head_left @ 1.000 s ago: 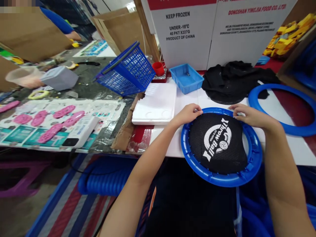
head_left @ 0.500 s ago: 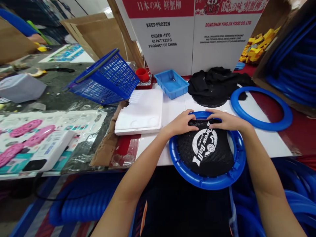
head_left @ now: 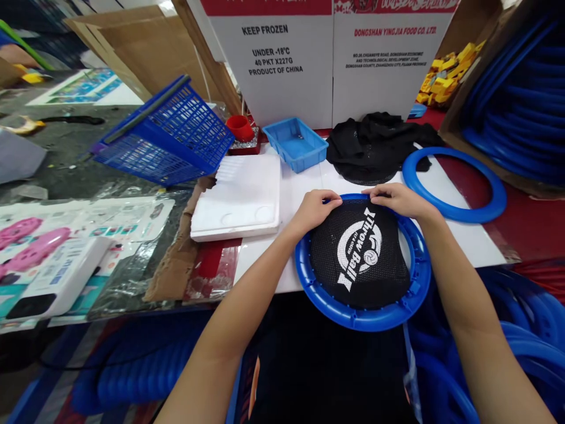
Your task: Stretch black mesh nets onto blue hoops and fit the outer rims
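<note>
A round black mesh (head_left: 388,280) with white "Throw Ball" print lies inside a blue plastic ring (head_left: 364,320), whose near side juts past the table edge. At the ring's far left, my left hand (head_left: 316,207) is closed, thumb and index finger pinching the mesh edge by the rim. My right hand (head_left: 396,198) pinches the mesh edge at the far right of the rim, its fingers curled. A gap shows between mesh and ring on the right side. Beyond my right hand lies a second, smooth blue ring (head_left: 479,213), partly over crumpled black mesh fabric (head_left: 375,144).
A light-blue tray (head_left: 296,144), a white foam block (head_left: 241,203) and a red cup (head_left: 239,128) stand beyond my left hand. A blue basket (head_left: 170,141) leans at the left. A printed white carton (head_left: 282,88) rises behind. Blue rings (head_left: 516,112) fill a box at right.
My fingers, spread over the mesh before, have drawn in to pinch its far edge at the rim. The view has shifted slightly, so everything sits further left.
</note>
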